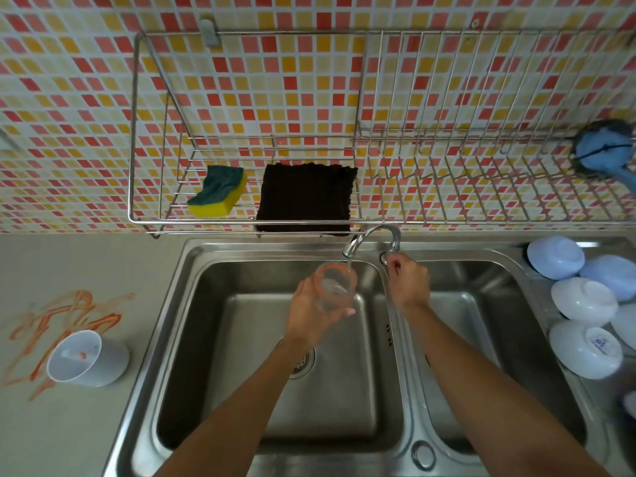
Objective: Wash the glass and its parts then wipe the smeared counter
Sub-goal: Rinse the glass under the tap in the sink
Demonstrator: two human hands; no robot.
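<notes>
My left hand (311,313) grips a clear glass (335,285) with an orange smear at its rim, held over the left sink basin (241,304) right under the faucet spout (351,249). A thin stream of water runs into the glass. My right hand (409,282) grips the faucet handle (390,258) at the divider between the basins. A white cup-shaped part (86,358) with an orange spot inside lies tilted on the counter (86,435) at left, beside orange smears (65,325).
A wire rack (137,132) on the tiled wall holds a yellow-green sponge (218,191), a dark cloth (306,197) and a blue brush (605,149) at far right. Several upturned white and pale blue bowls (585,304) fill the drainboard right of the right basin (464,304).
</notes>
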